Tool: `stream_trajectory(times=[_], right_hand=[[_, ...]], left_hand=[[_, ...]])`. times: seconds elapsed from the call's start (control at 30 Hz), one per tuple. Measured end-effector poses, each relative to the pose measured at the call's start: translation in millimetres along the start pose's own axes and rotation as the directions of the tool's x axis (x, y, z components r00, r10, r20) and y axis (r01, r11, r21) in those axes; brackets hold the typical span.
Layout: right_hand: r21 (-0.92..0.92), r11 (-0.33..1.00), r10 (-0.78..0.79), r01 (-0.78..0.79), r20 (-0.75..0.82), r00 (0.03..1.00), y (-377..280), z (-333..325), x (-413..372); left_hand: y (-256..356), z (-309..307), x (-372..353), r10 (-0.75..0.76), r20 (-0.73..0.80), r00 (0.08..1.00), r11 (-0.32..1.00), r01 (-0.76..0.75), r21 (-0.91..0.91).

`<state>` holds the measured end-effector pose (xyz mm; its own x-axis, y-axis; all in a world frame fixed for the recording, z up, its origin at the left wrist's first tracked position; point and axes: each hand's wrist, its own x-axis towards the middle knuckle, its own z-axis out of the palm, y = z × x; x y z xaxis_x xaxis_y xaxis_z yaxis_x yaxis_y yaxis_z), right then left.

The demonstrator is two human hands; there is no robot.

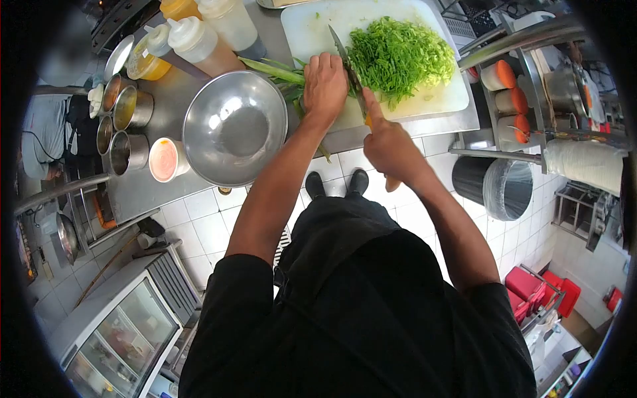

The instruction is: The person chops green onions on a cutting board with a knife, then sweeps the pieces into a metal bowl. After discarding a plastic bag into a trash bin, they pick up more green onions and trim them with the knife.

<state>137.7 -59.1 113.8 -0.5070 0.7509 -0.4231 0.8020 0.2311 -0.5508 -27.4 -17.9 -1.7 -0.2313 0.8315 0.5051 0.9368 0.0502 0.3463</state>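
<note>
My right hand is wrapped round the handle of a kitchen knife, index finger stretched along its top. The blade stands over the white cutting board, right beside the fingertips of my left hand. That hand's fingers are curled down on a bunch of green onions, whose long leaves stick out to the left. What lies directly beneath the palm is hidden. To the right of the blade, a big heap of sliced green onion covers much of the board.
A large steel bowl stands left of the board, near the counter's front edge. Behind it are squeeze bottles; further left are several steel containers and a white tub. A lined bin stands on the floor at right.
</note>
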Motion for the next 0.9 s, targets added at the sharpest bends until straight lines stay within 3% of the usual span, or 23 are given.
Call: stream_trajectory(times=[0.2,0.3,0.4,0.6,0.8,0.9], right_hand=[[-0.010,0.968,-0.246,0.252,-0.261,0.934,22.5,26.3,51.6],[0.129,0.985,-0.098,0.114,-0.123,0.988,32.4,3.8,43.0],[0.137,0.983,-0.098,0.121,-0.165,0.982,49.3,-4.3,38.3],[0.025,0.988,-0.151,0.155,-0.132,0.980,55.1,-23.8,42.5],[0.042,0.988,-0.141,0.146,-0.107,0.984,38.8,-45.9,32.1],[0.064,0.995,-0.071,0.072,-0.014,0.997,20.3,-55.3,14.5]], left_hand=[[-0.6,-0.1,-1.1,-0.002,0.051,0.999,1.000,0.002,0.010],[3.2,1.0,-0.4,0.013,-0.075,0.997,0.994,-0.005,0.105],[5.1,2.2,-0.9,-0.015,-0.017,1.000,0.982,0.018,0.189],[26.2,20.9,6.8,-0.021,0.044,0.999,0.992,0.015,0.123],[28.3,22.4,4.5,-0.058,0.002,0.998,0.996,0.058,0.070],[30.5,17.6,4.8,-0.066,-0.004,0.998,0.997,0.066,0.038]])
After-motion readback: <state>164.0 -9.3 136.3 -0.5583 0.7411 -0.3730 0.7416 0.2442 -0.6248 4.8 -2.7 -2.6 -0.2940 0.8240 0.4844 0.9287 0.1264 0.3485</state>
